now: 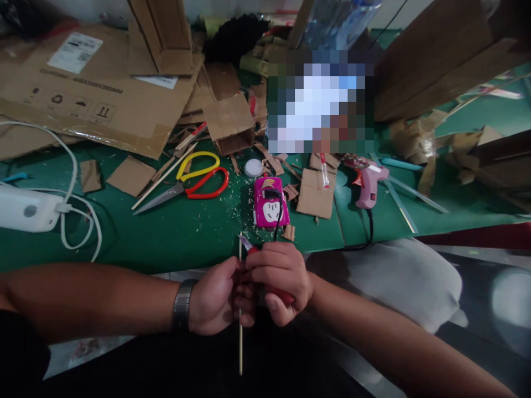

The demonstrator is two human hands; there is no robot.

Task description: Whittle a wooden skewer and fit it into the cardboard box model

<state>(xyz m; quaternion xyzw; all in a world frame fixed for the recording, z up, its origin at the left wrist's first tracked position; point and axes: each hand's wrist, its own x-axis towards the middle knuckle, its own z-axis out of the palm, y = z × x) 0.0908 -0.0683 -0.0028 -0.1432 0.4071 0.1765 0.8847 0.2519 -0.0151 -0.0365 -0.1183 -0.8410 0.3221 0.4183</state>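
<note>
My left hand (pixel 218 297) is closed around a thin wooden stick (pixel 240 348), which runs lengthwise away from me, its far tip at the table's near edge. My right hand (pixel 279 279) is wrapped round the red handle of a utility knife (pixel 250 247). The knife's blade points up and left, close beside the stick's far end; whether it touches the wood I cannot tell. Both hands meet just short of the table edge. Beyond them sits a pink power socket (pixel 265 220) with a black cord plugged in. Pale shavings are scattered around it.
Yellow-and-red-handled scissors (pixel 186 185) lie at left centre. A pink glue gun (pixel 367 182) rests at right with its black cord. Cardboard pieces (pixel 316 193), a cardboard box (pixel 103 94), a white power strip (pixel 29 207) and a white cap (pixel 253 167) cover the green table (pixel 199 235).
</note>
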